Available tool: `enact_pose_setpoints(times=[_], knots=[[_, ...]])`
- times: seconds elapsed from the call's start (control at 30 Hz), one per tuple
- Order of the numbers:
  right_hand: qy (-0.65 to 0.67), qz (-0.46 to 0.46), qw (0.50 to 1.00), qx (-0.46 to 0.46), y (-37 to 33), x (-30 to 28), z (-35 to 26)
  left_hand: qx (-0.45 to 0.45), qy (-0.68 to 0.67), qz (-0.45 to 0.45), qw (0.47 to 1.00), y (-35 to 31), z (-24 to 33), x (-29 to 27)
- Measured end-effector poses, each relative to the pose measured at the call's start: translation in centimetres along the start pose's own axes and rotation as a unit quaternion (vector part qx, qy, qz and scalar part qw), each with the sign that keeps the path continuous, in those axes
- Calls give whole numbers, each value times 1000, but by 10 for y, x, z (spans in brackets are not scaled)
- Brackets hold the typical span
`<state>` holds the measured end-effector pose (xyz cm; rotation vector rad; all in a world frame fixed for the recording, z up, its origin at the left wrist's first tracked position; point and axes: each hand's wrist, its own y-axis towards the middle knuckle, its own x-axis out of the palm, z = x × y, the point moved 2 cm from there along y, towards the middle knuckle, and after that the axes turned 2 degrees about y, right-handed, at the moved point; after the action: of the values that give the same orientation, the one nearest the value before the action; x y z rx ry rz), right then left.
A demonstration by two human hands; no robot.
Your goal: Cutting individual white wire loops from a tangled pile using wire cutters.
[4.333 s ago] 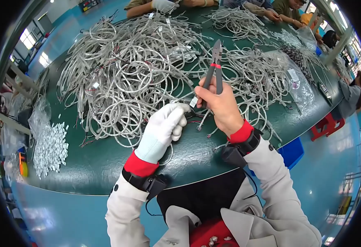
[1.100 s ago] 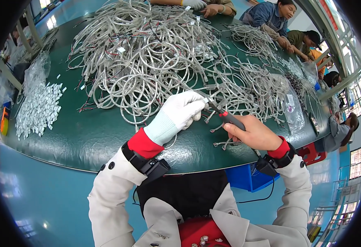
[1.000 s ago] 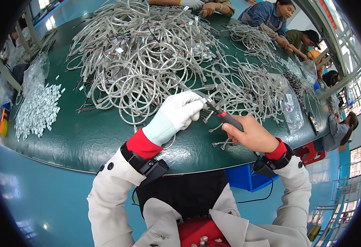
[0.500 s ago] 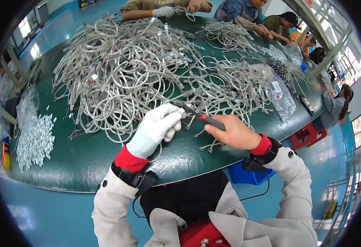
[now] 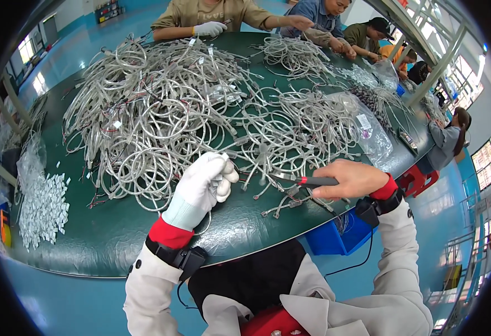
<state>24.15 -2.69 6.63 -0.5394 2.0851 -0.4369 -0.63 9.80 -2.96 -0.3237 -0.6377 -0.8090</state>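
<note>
My left hand, in a white glove, is closed at the near edge of the large heap of clear-jacketed cables. A thin cable loop hangs below the glove, so the fingers seem to hold a cable, though its gripped part is hidden. To the right, my bare right hand is wrapped round pliers with dark grey and red handles. Their metal jaws point left over a smaller spread of cables, apart from the glove. Cable ends with plugs lie beneath them.
Small white pieces are piled at the left of the green table. A blue bin sits below the near edge. Clear plastic bags lie at right. Co-workers, one with a gloved hand, work across the table.
My right hand has drawn the pliers away from the left glove, to the right and slightly down. The left hand stays closed, a little lower. A co-worker's arm has stretched out to the right.
</note>
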Motion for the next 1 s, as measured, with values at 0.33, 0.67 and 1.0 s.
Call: enact_pose_setpoints(times=[0.33,0.67,1.0], knots=[[-40,352,934,-54,66,-60,18,5,-53,10,999,-8,-4,-2],[-88,502,856,89,280,-132,79,-37,-59,28,997,-4,1,0],[-75,431,889,139,319,-155,96,-179,-13,34,983,-4,-7,-7]])
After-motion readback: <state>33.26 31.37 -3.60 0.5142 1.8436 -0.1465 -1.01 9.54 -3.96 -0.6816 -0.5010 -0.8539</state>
